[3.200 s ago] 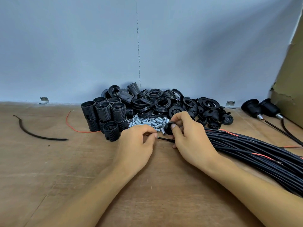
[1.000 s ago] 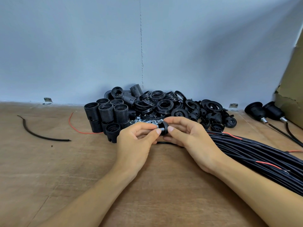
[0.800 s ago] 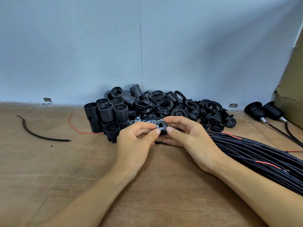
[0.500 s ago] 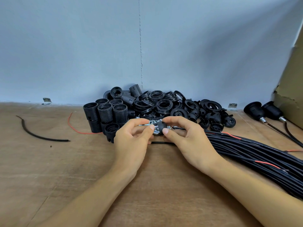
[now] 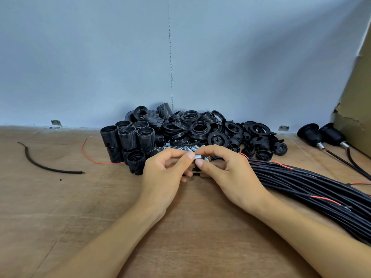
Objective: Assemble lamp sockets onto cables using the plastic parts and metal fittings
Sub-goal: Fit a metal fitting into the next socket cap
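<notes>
Pinching metal fitting [image 5: 197, 157], long axis left-right

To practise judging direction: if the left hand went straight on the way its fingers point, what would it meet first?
The metal fitting, pinched between fingertips of the left hand and right hand; beyond it, probably the right hand's fingers.

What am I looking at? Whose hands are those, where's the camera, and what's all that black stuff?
There's no machine here. These are a person's two hands, filmed by a camera worn on their head, looking down. The left hand and right hand together pinch a small silver metal fitting. On the wooden table are black threaded sockets, a heap of black rings, more silver fittings and a big bundle of black cables. Two sockets already on cables lie far right.
</notes>
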Action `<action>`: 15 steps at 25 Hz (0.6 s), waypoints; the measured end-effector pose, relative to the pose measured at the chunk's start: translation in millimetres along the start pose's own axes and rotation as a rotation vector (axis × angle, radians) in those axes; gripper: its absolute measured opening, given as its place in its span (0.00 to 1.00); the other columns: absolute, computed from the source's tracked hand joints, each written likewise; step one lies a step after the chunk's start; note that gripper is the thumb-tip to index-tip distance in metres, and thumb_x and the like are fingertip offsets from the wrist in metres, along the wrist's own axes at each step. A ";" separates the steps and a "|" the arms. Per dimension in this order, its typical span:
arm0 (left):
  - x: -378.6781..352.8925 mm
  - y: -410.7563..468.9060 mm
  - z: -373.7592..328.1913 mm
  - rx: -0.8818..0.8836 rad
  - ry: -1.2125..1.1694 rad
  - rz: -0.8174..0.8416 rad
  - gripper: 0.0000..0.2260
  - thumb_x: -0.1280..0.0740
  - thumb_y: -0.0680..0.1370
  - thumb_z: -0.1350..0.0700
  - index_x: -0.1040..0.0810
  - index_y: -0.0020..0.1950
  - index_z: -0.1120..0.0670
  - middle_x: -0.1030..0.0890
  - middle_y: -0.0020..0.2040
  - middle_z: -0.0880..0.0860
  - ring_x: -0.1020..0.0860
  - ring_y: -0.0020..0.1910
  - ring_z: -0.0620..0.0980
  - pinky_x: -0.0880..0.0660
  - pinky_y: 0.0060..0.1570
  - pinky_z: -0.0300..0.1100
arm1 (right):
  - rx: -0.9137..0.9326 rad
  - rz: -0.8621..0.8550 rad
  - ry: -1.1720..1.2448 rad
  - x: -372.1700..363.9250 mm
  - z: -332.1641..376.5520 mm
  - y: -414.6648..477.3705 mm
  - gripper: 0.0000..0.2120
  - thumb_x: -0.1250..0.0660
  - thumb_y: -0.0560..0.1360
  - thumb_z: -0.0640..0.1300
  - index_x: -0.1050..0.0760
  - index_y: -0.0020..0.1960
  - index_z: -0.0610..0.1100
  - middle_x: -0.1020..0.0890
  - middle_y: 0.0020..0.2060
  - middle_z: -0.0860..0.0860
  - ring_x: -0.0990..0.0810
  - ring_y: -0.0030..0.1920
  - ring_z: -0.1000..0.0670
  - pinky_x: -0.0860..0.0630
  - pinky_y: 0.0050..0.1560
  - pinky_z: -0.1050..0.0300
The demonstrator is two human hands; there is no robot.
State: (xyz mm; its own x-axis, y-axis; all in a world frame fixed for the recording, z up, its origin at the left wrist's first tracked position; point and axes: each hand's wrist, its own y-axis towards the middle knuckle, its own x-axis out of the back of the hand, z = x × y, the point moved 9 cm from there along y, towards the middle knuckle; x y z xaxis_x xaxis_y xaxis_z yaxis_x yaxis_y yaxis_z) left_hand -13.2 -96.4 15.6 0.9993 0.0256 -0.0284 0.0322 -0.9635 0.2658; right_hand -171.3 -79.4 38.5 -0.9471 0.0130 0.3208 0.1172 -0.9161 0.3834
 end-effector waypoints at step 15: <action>-7.2 0.8 5.0 0.006 0.092 0.084 0.12 0.27 0.78 0.58 0.18 0.59 0.44 0.14 0.51 0.42 0.16 0.48 0.41 0.22 0.45 0.38 | -0.106 -0.039 0.297 4.4 -12.1 6.4 0.06 0.33 0.81 0.44 0.20 0.56 0.48 0.16 0.53 0.49 0.13 0.46 0.45 0.15 0.44 0.49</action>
State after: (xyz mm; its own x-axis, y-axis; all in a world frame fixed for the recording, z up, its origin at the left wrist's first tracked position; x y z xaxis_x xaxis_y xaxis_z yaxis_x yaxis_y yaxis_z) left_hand -20.5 -98.7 11.2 0.9961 -0.0314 0.0825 -0.0518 -0.9647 0.2581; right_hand -178.3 -90.0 31.8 -0.9979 -0.0540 0.0345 0.0618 -0.9542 0.2928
